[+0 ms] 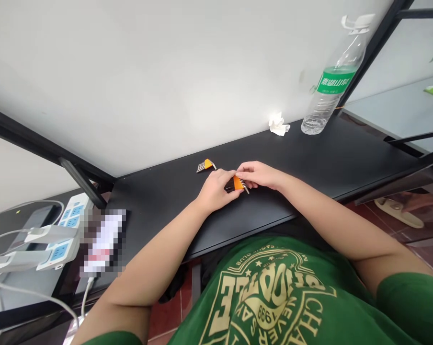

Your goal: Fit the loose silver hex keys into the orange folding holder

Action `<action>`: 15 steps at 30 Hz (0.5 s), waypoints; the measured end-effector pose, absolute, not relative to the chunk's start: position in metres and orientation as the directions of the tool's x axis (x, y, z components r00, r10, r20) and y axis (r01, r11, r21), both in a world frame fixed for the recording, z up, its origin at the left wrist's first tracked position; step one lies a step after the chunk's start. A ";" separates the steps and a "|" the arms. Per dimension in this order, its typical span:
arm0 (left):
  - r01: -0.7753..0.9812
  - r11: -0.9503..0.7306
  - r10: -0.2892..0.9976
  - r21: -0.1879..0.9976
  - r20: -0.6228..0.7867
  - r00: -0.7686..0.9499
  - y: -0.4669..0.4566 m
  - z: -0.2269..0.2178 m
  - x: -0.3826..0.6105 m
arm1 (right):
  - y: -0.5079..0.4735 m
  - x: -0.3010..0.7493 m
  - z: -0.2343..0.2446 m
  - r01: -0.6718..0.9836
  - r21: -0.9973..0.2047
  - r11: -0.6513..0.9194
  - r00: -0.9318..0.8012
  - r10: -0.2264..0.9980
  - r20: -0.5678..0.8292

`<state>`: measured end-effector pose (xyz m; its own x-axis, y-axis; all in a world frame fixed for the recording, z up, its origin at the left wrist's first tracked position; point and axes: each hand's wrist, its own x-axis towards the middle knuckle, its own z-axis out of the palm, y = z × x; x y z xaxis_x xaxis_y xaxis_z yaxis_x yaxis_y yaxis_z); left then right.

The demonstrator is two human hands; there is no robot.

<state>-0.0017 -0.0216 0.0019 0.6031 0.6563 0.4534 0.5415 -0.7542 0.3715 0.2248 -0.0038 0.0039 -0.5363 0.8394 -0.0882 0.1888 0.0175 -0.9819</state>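
Observation:
Both my hands meet over the middle of a black desk (346, 158). My left hand (216, 189) is closed around a set of hex keys in an orange holder (237, 184), with dark keys sticking out to the left. My right hand (259, 173) pinches the same set from the right, fingers pressed on the orange holder and a metal key end. A second set of hex keys in an orange holder (205, 165) lies loose on the desk just behind my left hand.
A clear plastic water bottle with a green label (331, 81) stands at the back right, a crumpled white tissue (278, 124) beside it. A white power strip with plugs and cables (54, 235) lies at the left. A sandal (396, 208) rests on the floor at right.

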 end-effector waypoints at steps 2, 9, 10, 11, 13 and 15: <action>0.573 -0.720 0.694 0.392 0.413 0.590 -0.020 0.001 -0.002 | -0.005 0.222 0.003 0.276 -0.960 0.051 -0.513 0.852 -0.102; 0.733 -0.569 0.822 0.373 0.226 0.523 -0.011 -0.004 -0.003 | -0.003 0.228 0.003 0.608 -0.728 0.317 -0.392 0.917 0.071; 0.745 -0.547 0.836 0.381 0.212 0.506 -0.010 -0.004 -0.004 | -0.003 0.229 0.003 0.631 -0.692 0.350 -0.413 0.907 0.083; 0.754 -0.529 0.848 0.390 0.198 0.492 -0.009 -0.004 -0.004 | -0.004 0.230 0.003 0.646 -0.664 0.376 -0.438 0.895 0.082; 0.753 -0.509 0.858 0.417 0.179 0.481 -0.008 -0.004 -0.005 | -0.005 0.229 0.003 0.657 -0.628 0.416 -0.482 0.873 0.074; 0.737 -0.515 0.854 0.438 0.191 0.483 -0.008 -0.004 -0.005 | -0.008 0.225 0.002 0.674 -0.598 0.435 -0.495 0.866 0.072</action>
